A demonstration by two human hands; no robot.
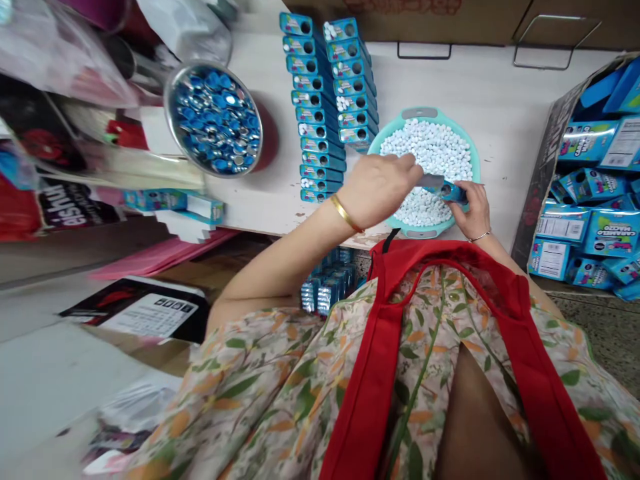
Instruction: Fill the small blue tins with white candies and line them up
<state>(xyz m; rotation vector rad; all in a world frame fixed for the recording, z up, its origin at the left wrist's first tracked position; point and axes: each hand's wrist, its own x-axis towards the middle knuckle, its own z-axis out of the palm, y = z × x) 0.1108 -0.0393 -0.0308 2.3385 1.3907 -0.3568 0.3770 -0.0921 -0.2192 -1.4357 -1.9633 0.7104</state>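
Over a mint-green basin (474,143) of small white candies (425,143), my two hands come together. My left hand (383,187), with a gold bangle at the wrist, is closed on a small grey scoop-like piece (431,181); its exact kind is hard to make out. That piece points at the end of a small blue candy box (454,193), which my right hand (474,208) grips between thumb and fingers. Left of the basin stand two rows of open-holed blue boxes (320,160), some with white candies showing at their tops.
A metal bowl (170,117) of blue and silver caps (220,120) stands farther left. On the right a carton (543,167) holds many blue boxes (613,230). Brown cardboard (470,23) lines the back of the white table (505,120). More packs (327,290) sit below the table edge.
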